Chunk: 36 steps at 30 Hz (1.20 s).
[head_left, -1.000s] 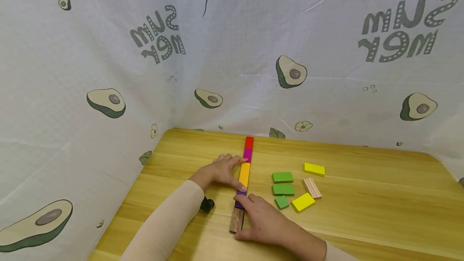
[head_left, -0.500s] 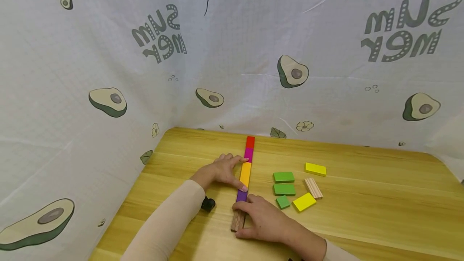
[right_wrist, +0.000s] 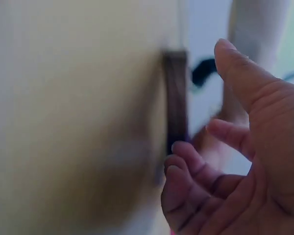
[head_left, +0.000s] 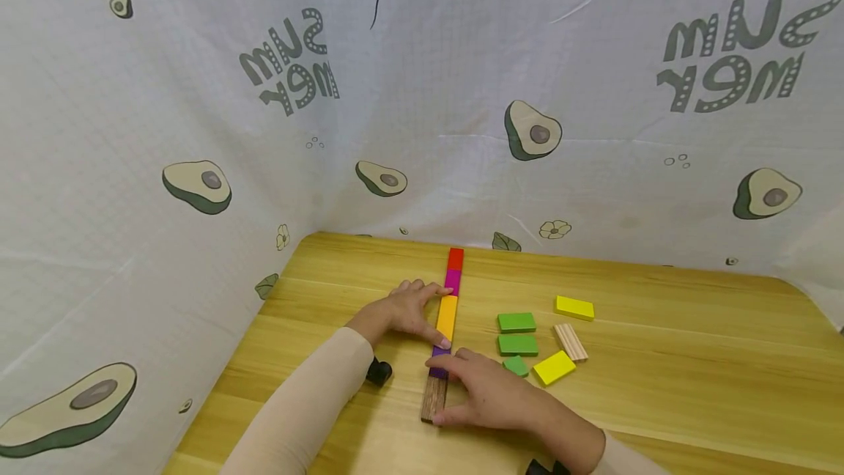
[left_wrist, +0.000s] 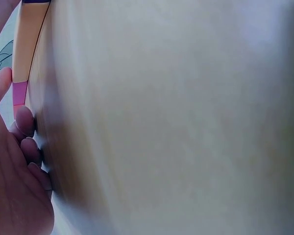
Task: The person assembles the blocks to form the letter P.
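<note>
A row of flat blocks runs away from me in the head view: brown wood-grain block, purple block, orange block, magenta block and red block. Beside the row, my left hand spreads its thumb to the purple-orange joint and its index finger to the magenta block. My right hand arches over the near end, index finger across the purple block, thumb by the brown one's near edge. In the right wrist view, the thumb of the right hand stands apart from the brown block.
Right of the row lie two green blocks, a small green block, two yellow blocks and a striped pale wooden block. Patterned cloth hangs behind the wooden table. A black object shows by the left sleeve.
My right index finger has dipped to the purple-brown joint, then moved back up over the purple block. The right hand sits slightly farther right. My left hand has stayed in place.
</note>
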Each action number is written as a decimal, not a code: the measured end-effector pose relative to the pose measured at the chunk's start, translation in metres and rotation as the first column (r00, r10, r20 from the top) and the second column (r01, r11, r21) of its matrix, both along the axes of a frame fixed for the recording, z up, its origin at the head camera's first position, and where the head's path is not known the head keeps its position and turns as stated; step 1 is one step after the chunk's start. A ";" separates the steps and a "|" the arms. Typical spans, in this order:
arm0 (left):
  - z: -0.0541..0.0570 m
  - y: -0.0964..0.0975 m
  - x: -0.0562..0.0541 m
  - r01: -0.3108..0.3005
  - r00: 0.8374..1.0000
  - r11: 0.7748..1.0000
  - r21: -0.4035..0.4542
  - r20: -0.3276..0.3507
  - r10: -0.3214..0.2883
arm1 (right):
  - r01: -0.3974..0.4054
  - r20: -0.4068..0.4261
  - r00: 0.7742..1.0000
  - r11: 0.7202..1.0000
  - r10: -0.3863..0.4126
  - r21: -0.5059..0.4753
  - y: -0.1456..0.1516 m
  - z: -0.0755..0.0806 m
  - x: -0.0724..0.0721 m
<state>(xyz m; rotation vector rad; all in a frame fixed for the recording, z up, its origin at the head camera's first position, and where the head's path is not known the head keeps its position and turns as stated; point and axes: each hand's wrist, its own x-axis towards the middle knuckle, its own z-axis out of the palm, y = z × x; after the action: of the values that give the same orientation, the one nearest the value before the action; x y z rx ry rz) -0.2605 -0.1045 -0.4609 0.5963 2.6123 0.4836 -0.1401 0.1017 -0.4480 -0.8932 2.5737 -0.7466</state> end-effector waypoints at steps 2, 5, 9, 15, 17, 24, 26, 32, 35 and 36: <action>0.000 0.000 0.000 0.001 1.000 1.000 0.002 0.008 -0.001 | 0.058 -0.033 0.998 0.998 -0.058 0.000 0.011 0.007 -0.008; 0.000 0.000 0.000 -0.006 1.000 1.000 0.009 0.022 0.006 | 0.168 -0.134 0.977 0.986 -0.165 0.016 0.033 0.017 -0.025; 0.000 -0.001 0.001 -0.009 1.000 1.000 0.007 0.025 0.009 | 0.276 -0.181 0.948 0.958 -0.260 0.071 0.069 0.024 -0.051; 0.000 -0.001 0.001 -0.006 1.000 1.000 0.011 0.023 0.006 | 0.289 -0.063 0.957 0.948 -0.283 0.132 0.109 0.019 -0.077; 0.000 -0.001 0.002 -0.006 1.000 1.000 0.010 0.022 0.006 | 0.261 -0.050 0.965 0.957 -0.257 0.129 0.115 0.014 -0.081; 0.001 -0.001 0.001 -0.006 1.000 1.000 0.015 0.022 0.005 | 0.227 -0.083 0.972 0.969 -0.219 0.097 0.114 0.004 -0.087; 0.001 -0.001 0.000 -0.007 1.000 1.000 0.012 0.020 0.007 | 0.240 -0.082 0.969 0.968 -0.234 0.077 0.111 0.005 -0.093; 0.002 -0.001 0.001 -0.014 1.000 1.000 0.021 0.023 0.013 | 0.319 -0.050 0.947 0.948 -0.319 -0.002 0.094 0.006 -0.137; 0.002 0.000 0.002 -0.009 1.000 1.000 0.024 0.026 0.009 | 0.359 -0.008 0.933 0.933 -0.360 -0.022 0.086 0.002 -0.161; 0.002 0.000 0.002 -0.007 1.000 1.000 0.022 0.025 0.006 | 0.369 0.005 0.929 0.929 -0.369 -0.024 0.085 0.000 -0.168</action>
<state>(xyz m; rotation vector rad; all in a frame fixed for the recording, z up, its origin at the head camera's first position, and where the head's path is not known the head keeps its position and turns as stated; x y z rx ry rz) -0.2584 -0.1045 -0.4588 0.5850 2.5890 0.5192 -0.3083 0.1866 -0.4479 -0.4116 2.7728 -0.8766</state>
